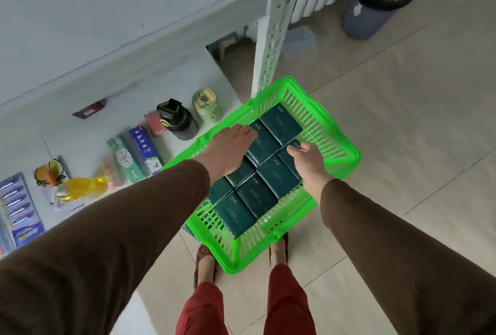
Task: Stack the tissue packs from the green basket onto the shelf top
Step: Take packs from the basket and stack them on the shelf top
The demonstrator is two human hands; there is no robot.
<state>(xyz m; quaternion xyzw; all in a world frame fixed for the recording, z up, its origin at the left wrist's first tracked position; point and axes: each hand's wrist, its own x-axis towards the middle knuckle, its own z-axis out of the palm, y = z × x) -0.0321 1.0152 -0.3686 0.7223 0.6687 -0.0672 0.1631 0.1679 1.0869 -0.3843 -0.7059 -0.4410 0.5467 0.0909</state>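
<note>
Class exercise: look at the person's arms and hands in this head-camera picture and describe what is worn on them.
Both arms wear long, plain brown sleeves that end at the wrists. The left hand and right hand are bare: no gloves, and no rings, watch or markings that the picture shows.

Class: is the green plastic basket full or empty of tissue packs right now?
Nearly full: dark green tissue packs lie flat in two rows across the green plastic basket.

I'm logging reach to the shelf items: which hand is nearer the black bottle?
Left. The left hand reaches over the green basket's shelf-side edge, close to the black bottle. The right hand is over the tissue packs, farther away.
</note>
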